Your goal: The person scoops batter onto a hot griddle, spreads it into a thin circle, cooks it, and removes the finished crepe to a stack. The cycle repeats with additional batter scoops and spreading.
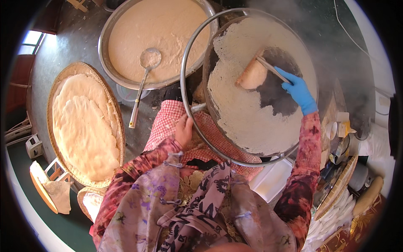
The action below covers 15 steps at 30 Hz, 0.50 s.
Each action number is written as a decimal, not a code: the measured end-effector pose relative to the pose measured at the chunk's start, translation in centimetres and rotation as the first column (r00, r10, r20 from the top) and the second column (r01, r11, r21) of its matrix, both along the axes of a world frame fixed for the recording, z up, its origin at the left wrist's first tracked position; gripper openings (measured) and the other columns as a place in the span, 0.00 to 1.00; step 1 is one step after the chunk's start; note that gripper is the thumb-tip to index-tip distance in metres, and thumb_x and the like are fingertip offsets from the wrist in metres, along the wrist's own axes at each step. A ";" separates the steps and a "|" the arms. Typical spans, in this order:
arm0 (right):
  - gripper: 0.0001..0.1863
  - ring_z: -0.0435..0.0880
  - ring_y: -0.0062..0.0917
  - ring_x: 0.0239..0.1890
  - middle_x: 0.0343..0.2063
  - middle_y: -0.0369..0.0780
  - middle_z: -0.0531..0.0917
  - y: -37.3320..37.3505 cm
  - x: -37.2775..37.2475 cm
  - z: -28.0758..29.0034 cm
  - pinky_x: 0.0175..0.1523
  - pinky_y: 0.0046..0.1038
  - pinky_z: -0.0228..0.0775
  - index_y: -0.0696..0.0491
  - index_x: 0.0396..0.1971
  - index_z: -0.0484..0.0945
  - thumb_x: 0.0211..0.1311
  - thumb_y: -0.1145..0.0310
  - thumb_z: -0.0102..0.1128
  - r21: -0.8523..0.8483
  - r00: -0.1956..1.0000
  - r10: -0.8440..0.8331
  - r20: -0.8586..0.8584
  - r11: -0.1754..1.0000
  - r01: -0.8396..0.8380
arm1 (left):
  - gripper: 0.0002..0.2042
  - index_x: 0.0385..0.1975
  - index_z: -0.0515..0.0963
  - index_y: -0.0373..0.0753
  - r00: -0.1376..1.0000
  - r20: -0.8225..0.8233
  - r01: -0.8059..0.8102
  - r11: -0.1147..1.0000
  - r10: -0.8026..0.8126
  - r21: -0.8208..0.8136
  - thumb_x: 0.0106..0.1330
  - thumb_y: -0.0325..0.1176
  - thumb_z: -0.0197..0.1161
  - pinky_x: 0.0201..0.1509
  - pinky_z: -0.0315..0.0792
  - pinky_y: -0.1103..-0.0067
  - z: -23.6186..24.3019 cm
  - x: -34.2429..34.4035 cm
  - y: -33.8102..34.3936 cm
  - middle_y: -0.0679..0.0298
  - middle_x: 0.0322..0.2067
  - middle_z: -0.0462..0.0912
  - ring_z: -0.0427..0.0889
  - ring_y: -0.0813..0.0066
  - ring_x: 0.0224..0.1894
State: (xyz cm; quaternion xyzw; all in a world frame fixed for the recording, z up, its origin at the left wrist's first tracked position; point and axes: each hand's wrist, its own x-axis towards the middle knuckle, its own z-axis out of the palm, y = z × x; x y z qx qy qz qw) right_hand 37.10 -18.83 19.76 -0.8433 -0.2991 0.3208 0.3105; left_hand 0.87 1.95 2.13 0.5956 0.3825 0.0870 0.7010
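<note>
Batter spreader [253, 74] held in gloved right hand [299, 90] over round griddle [252, 122] at right; bare left hand [183, 131] grips lid handle [197, 108]. Batter basin [157, 35] far left.

Rustic kitchen, batter basin [157, 25], steaming griddle [252, 113] (flatbreads stacked nearby)

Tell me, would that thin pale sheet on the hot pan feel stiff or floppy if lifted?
Probably floppy: the sheet looks paper-thin, and the finished ones drape in wrinkles on the woven tray. Likely fragile too, with ragged edges. Its lifted flap by the gloved right hand curls over.
</note>
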 end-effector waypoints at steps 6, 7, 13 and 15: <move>0.28 0.66 0.09 0.25 0.34 0.28 0.78 1.2 -1.6 2.5 0.32 0.14 0.64 0.43 0.54 0.70 0.50 0.79 0.48 -0.235 0.984 -0.156 0.080 0.957 0.171 | 0.12 0.45 0.66 0.34 0.995 0.061 0.095 0.943 -0.080 -0.317 0.67 0.34 0.47 0.29 0.76 0.75 -0.1 3.7 6.0 0.58 0.26 0.77 0.79 0.69 0.27; 0.28 0.69 0.11 0.26 0.34 0.29 0.79 1.8 -2.4 2.6 0.33 0.15 0.65 0.43 0.54 0.70 0.51 0.78 0.48 -0.120 0.985 -0.168 0.044 0.978 0.172 | 0.13 0.45 0.66 0.34 0.988 -0.002 0.144 0.946 -0.152 -0.289 0.67 0.35 0.47 0.29 0.76 0.75 -0.1 4.7 7.7 0.58 0.26 0.77 0.80 0.68 0.27; 0.25 0.79 0.34 0.38 0.41 0.46 0.79 1.8 -6.5 1.3 0.45 0.30 0.68 0.39 0.53 0.71 0.54 0.75 0.51 -0.013 0.945 -0.234 0.230 0.970 0.243 | 0.13 0.40 0.70 0.36 0.991 0.113 -0.038 0.969 0.068 -0.245 0.68 0.39 0.47 0.36 0.74 0.79 1.6 7.6 9.7 0.61 0.31 0.78 0.79 0.73 0.31; 0.24 0.79 0.35 0.39 0.42 0.45 0.79 0.7 -7.1 0.7 0.46 0.30 0.68 0.40 0.53 0.71 0.54 0.74 0.50 -0.118 0.920 -0.301 0.250 0.934 0.337 | 0.13 0.40 0.70 0.36 0.998 0.059 0.029 0.960 -0.013 -0.280 0.68 0.41 0.47 0.37 0.74 0.79 2.3 5.6 8.2 0.61 0.32 0.78 0.79 0.73 0.33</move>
